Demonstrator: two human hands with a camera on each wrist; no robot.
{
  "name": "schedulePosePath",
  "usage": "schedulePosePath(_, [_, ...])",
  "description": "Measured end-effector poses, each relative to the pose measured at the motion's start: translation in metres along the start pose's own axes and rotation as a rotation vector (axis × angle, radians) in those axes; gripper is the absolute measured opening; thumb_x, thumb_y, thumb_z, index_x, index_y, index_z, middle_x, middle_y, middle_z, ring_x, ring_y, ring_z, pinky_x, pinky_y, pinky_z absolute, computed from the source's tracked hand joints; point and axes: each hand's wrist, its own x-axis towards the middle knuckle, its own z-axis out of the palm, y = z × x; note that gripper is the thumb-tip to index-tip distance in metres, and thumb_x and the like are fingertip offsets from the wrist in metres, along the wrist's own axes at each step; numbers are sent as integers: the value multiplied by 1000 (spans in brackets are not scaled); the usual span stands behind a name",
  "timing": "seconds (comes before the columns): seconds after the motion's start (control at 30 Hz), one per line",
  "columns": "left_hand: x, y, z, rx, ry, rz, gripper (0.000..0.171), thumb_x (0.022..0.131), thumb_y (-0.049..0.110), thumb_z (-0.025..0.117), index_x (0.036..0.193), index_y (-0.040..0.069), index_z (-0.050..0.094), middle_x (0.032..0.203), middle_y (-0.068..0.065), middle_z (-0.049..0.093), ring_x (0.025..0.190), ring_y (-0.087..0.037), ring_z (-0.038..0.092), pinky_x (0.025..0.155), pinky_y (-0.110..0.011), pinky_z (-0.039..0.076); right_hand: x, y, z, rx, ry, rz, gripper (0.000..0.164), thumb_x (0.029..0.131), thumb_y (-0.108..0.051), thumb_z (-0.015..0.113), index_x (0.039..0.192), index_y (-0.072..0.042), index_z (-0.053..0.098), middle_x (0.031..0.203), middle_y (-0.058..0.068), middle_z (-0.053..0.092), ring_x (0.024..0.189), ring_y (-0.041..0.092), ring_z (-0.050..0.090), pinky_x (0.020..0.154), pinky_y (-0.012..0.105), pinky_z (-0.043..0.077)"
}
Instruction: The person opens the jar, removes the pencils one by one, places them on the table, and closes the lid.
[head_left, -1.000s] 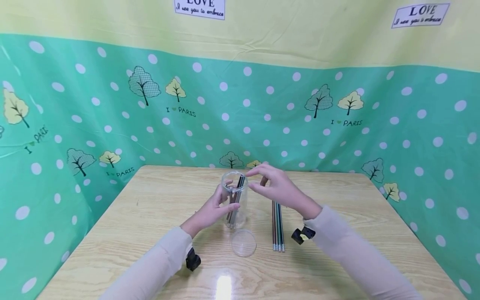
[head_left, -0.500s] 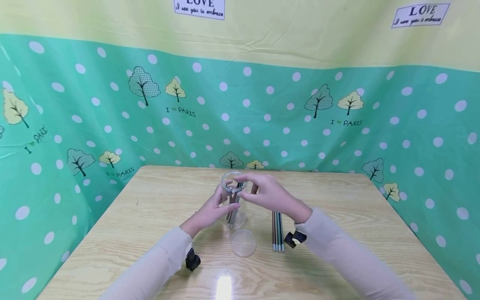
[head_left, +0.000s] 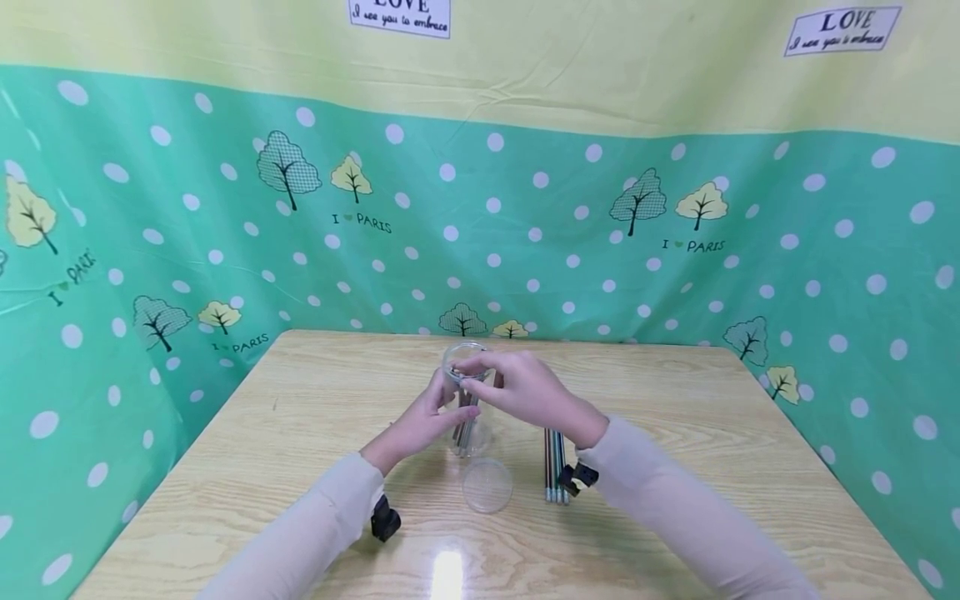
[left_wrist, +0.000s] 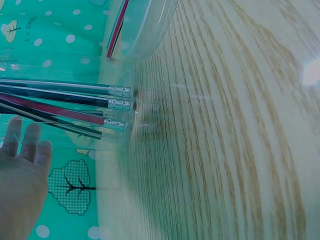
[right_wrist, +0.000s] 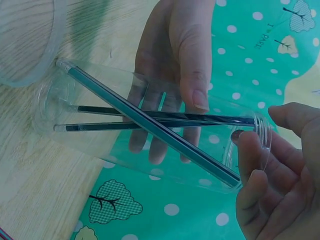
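Observation:
A clear jar [head_left: 483,435] stands on the wooden table with several striped pencils [head_left: 465,423] leaning inside. Their metal-banded ends point down in the left wrist view, where the jar [left_wrist: 112,70] fills the upper left. My left hand [head_left: 422,419] grips the jar's side, thumb in front and fingers behind. My right hand [head_left: 528,390] is at the jar's mouth, bent fingers over the rim near the pencil tops. In the right wrist view, thumb and fingers are apart, and a teal pencil [right_wrist: 125,106] crosses two darker ones slantwise.
A round clear lid [head_left: 487,487] lies on the table in front of the jar. Right of it, several more pencils [head_left: 551,467] lie side by side, partly under the right wrist. A polka-dot curtain [head_left: 525,208] hangs behind the table.
My right hand has moved left from the rim's right side to over the jar's mouth, its fingers covering the pencil tops. My left hand, jar and lid stay in place.

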Motion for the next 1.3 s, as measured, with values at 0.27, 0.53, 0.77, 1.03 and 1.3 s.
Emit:
schedulePosePath(0.27, [0, 0, 0, 9, 7, -17, 71, 101, 26, 64, 155, 28, 18, 158, 2, 35, 145, -31, 31, 114, -63, 25, 3, -2, 2, -70, 0, -2, 24, 100, -23, 65, 122, -17, 73, 105, -5, 75, 51, 3, 47, 49, 22, 43])
schedulePosePath(0.53, [0, 0, 0, 8, 2, 0, 71, 101, 24, 64, 156, 23, 18, 158, 1, 34, 145, -31, 31, 114, -63, 25, 5, -1, 4, -85, 11, -10, 21, 99, -21, 65, 117, -15, 74, 103, -4, 75, 46, 1, 36, 46, 20, 35])
schedulePosePath(0.77, [0, 2, -1, 24, -1, -1, 76, 100, 24, 64, 158, 24, 14, 159, 3, 33, 144, -29, 32, 114, -62, 24, 5, -1, 4, -84, 26, 0, 17, 98, -21, 67, 112, -15, 75, 99, -5, 75, 52, 3, 46, 50, 21, 42])
schedulePosePath(1.03, [1, 0, 0, -5, -5, 18, 76, 100, 23, 65, 158, 23, 15, 157, 4, 38, 144, -24, 33, 115, -61, 23, 5, -1, 6, -77, 45, 17, 13, 96, -21, 70, 107, -17, 75, 93, -8, 74, 55, 3, 49, 50, 21, 43])
schedulePosePath(1.3, [1, 0, 0, -16, -6, 28, 72, 100, 22, 65, 155, 25, 19, 156, 4, 39, 144, -24, 34, 115, -60, 24, 4, -1, 6, -47, 72, 30, 9, 95, -19, 71, 103, -17, 75, 92, -8, 73, 63, 6, 59, 57, 22, 51])
